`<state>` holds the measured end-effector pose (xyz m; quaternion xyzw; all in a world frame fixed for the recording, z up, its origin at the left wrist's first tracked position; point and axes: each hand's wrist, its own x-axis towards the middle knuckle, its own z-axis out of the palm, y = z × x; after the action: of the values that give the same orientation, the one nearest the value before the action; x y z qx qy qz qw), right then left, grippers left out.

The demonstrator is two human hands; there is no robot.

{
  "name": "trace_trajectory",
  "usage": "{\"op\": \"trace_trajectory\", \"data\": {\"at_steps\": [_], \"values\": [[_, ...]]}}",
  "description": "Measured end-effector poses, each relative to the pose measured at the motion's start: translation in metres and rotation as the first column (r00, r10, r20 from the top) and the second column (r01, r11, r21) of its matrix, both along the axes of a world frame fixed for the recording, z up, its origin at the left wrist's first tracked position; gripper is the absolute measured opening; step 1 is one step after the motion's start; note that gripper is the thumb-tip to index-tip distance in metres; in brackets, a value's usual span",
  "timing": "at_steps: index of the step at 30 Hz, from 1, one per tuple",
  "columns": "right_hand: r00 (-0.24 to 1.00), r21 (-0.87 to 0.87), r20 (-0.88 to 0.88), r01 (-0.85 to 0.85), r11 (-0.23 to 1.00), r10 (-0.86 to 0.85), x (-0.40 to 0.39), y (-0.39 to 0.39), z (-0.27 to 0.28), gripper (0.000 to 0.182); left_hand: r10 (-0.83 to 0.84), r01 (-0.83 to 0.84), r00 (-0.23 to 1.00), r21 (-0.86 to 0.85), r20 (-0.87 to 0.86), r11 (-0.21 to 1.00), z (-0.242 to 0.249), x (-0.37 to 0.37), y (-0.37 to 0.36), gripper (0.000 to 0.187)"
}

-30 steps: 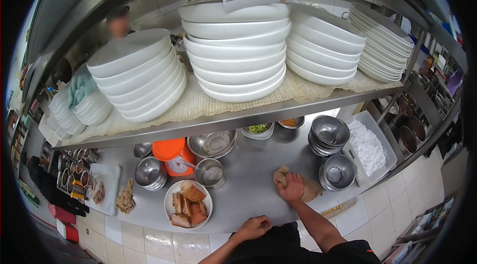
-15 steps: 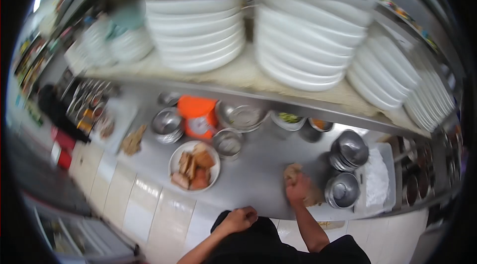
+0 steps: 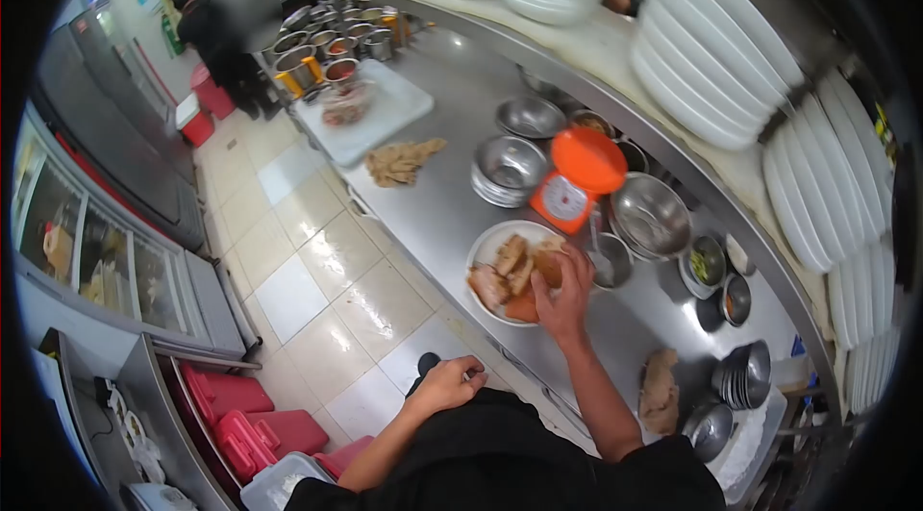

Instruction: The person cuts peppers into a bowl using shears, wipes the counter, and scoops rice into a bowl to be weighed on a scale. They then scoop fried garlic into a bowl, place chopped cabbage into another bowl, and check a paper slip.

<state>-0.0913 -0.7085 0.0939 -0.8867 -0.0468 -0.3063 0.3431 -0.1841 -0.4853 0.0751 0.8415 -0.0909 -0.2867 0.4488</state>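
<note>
A white plate [image 3: 478,298] on the steel counter holds several browned and orange-coloured pieces of meat [image 3: 515,259]. My right hand [image 3: 565,298] is over the plate's right side, close to the orange-coloured pieces, with thumb and fingers apart; whether the fingertips touch the food is unclear. In front of my body my left hand [image 3: 449,384] is loosely curled, away from the counter, with nothing visible in it. Behind the plate stands an orange scale [image 3: 562,200]. Beside it, to the right, is a small metal bowl [image 3: 611,261].
Brown cloths [image 3: 402,163] [image 3: 660,392] lie left and right on the counter [image 3: 461,69]. Metal bowls [image 3: 510,165] and a white cutting board [image 3: 399,98] are there too. Stacked plates [image 3: 711,49] fill the shelf above. A person [image 3: 216,40] stands far left. Red bins [image 3: 260,424] are lower left.
My right hand has left the brown cloth on the right and moved left to the plate of meat. My left hand stays curled near my body. The view has turned left.
</note>
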Motion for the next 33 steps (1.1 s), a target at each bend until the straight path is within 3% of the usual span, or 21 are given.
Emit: {"op": "trace_trajectory", "data": {"at_steps": [4, 6, 7, 9, 10, 12, 15, 19, 21, 22, 24, 26, 29, 30, 31, 32, 33], "values": [[0.991, -0.048, -0.064, -0.123, 0.991, 0.12, 0.099, 0.052, 0.003, 0.04, 0.213, -0.219, 0.973, 0.064, 0.091, 0.973, 0.002, 0.023, 0.081, 0.026], [0.994, -0.18, -0.088, -0.079, 0.98, 0.064, 0.137, 0.06, -0.009, 0.04, 0.34, -0.346, 0.938, 0.094, 0.069, 0.934, 0.005, 0.033, 0.119, 0.026], [0.994, -0.17, -0.1, -0.053, 0.984, 0.036, 0.148, 0.067, -0.015, 0.04, 0.313, -0.318, 0.948, 0.107, 0.06, 0.942, 0.004, 0.038, 0.137, 0.026], [0.977, -0.362, -0.163, 0.068, 0.93, -0.135, 0.164, 0.072, -0.021, 0.036, 0.385, -0.394, 0.912, 0.037, 0.143, 0.918, -0.002, 0.049, 0.168, 0.024], [0.972, -0.362, -0.169, 0.092, 0.928, -0.162, 0.169, 0.071, -0.019, 0.036, 0.388, -0.394, 0.915, 0.037, 0.114, 0.918, 0.004, 0.057, 0.178, 0.021], [0.812, -0.423, -0.555, -0.09, 0.902, -0.179, 0.181, 0.068, -0.013, 0.032, 0.352, -0.358, 0.93, 0.043, 0.103, 0.933, 0.013, 0.077, 0.192, 0.021], [0.846, -0.355, -0.501, -0.008, 0.935, -0.183, 0.181, 0.069, -0.008, 0.027, 0.305, -0.308, 0.95, 0.038, 0.068, 0.951, 0.018, 0.116, 0.207, 0.021], [0.841, -0.25, -0.512, 0.05, 0.967, -0.176, 0.185, 0.067, -0.004, 0.026, 0.247, -0.241, 0.955, -0.057, 0.166, 0.969, 0.031, 0.189, 0.202, 0.024], [0.925, -0.14, -0.343, 0.12, 0.983, -0.162, 0.204, 0.058, -0.005, 0.03, 0.132, -0.126, 0.985, -0.064, 0.111, 0.99, 0.054, 0.225, 0.194, 0.021], [0.926, -0.132, -0.338, 0.133, 0.982, -0.17, 0.219, 0.052, -0.007, 0.03, 0.1, -0.088, 0.989, -0.115, 0.109, 0.989, 0.06, 0.243, 0.191, 0.022], [0.945, -0.245, -0.16, 0.24, 0.939, -0.284, 0.259, 0.037, -0.007, 0.035, 0.041, -0.023, 0.989, -0.131, 0.144, 0.991, 0.061, 0.275, 0.189, 0.022], [0.913, -0.353, -0.265, 0.208, 0.912, -0.31, 0.301, 0.024, -0.004, 0.042, -0.059, 0.076, 0.975, -0.072, 0.214, 0.994, 0.064, 0.309, 0.194, 0.025], [0.647, -0.385, -0.679, 0.087, 0.919, -0.346, 0.351, 0.017, -0.006, 0.051, -0.13, 0.117, 0.955, 0.064, 0.266, 0.991, 0.072, 0.352, 0.219, 0.026], [0.56, -0.461, -0.732, 0.013, 0.887, -0.388, 0.366, 0.013, -0.011, 0.044, -0.088, 0.074, 0.952, 0.061, 0.291, 0.995, 0.074, 0.364, 0.231, 0.026], [0.605, -0.453, -0.712, -0.006, 0.891, -0.358, 0.372, 0.009, -0.021, 0.033, -0.055, 0.039, 0.96, 0.063, 0.275, 0.997, 0.078, 0.375, 0.246, 0.025], [0.778, -0.466, -0.553, 0.009, 0.885, -0.299, 0.371, 0.0, -0.041, 0.028, -0.028, 0.013, 0.967, 0.062, 0.254, 0.998, 0.079, 0.382, 0.261, 0.024], [0.747, -0.483, -0.573, 0.023, 0.875, -0.336, 0.374, 0.002, -0.039, 0.026, -0.003, -0.01, 0.964, 0.051, 0.265, 0.999, 0.075, 0.39, 0.278, 0.024]]}}
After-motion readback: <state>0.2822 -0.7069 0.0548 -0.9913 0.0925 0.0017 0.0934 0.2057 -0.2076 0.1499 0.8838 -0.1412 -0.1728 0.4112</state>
